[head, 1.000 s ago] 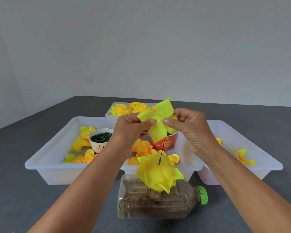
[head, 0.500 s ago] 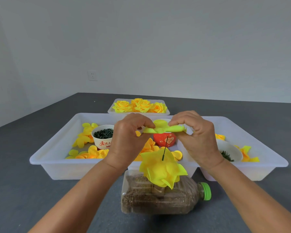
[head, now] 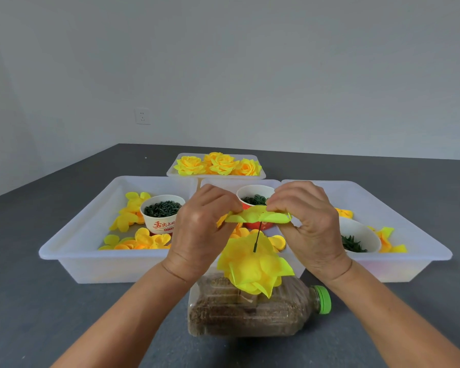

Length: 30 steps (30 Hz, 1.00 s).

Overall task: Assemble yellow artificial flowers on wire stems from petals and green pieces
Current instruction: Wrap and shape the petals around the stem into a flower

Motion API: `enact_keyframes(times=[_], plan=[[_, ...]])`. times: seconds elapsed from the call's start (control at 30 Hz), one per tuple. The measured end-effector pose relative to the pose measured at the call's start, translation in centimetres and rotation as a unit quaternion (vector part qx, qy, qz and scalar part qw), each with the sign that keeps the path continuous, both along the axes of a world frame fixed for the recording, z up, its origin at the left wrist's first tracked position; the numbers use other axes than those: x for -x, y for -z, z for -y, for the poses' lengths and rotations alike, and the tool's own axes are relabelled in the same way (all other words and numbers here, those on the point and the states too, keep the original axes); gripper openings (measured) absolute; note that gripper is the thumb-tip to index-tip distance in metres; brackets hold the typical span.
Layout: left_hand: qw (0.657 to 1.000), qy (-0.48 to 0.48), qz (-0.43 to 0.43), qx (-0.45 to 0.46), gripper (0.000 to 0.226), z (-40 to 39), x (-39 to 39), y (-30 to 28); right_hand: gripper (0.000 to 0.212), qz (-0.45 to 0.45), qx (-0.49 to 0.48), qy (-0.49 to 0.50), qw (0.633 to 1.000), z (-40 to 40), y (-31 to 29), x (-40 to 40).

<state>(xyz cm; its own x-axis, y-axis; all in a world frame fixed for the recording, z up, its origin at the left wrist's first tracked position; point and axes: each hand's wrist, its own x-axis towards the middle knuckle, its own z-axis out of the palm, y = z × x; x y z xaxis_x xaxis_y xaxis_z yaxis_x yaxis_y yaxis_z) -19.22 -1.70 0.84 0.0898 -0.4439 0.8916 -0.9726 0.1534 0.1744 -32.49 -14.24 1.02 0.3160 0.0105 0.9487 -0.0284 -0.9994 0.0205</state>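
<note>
My left hand (head: 201,232) and my right hand (head: 308,224) pinch the two ends of a flat yellow-green petal piece (head: 258,217), held level. Its middle sits on the top of a thin dark wire stem (head: 257,237). Lower on the stem is a bundle of yellow petals (head: 252,264). The stem stands in a plastic bottle (head: 250,312) that lies on its side, filled with brown grains and closed by a green cap. Finished yellow flowers (head: 218,164) fill a small white tray at the back.
A large white tray (head: 72,251) on the left holds loose yellow petals and a white cup of dark green pieces (head: 162,208). A red cup (head: 254,200) of green pieces stands behind my hands. The right tray (head: 409,251) holds a white bowl (head: 359,236) and more petals.
The petal piece went from upright and facing me to flat and level, and both hands lowered it onto the tip of the wire stem.
</note>
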Motion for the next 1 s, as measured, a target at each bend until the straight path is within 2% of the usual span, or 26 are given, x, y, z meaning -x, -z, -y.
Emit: enact_keyframes(times=[0.2,0.3,0.37,0.5,0.67,0.87,1.0], plan=[[1.000,-0.002,0.012,-0.012,0.020,-0.4,0.0,0.2,0.003,-0.023,0.005,-0.017,1.000,-0.2,0.3,0.5],[1.000,-0.010,0.013,-0.015,0.029,-0.5,0.0,0.3,0.030,-0.027,0.012,-0.002,1.000,-0.3,0.5,0.7],[0.999,-0.013,0.022,-0.019,0.032,-0.5,0.0,0.4,0.036,-0.029,0.011,0.001,1.000,-0.3,0.5,0.8],[1.000,-0.006,0.021,-0.016,0.029,-0.5,0.1,0.3,0.021,-0.021,0.015,-0.008,1.000,-0.4,0.5,0.8],[0.999,0.011,0.035,-0.014,0.016,-0.3,0.6,-0.1,0.038,-0.025,0.015,0.001,1.000,-0.4,0.4,0.6],[0.998,0.008,0.055,-0.018,0.021,-0.5,0.8,0.1,0.019,-0.019,0.032,-0.004,0.999,-0.2,0.7,0.6],[0.997,-0.002,0.080,-0.007,0.024,-0.6,1.0,0.2,0.026,-0.004,0.031,-0.003,1.000,-0.2,1.0,0.5]])
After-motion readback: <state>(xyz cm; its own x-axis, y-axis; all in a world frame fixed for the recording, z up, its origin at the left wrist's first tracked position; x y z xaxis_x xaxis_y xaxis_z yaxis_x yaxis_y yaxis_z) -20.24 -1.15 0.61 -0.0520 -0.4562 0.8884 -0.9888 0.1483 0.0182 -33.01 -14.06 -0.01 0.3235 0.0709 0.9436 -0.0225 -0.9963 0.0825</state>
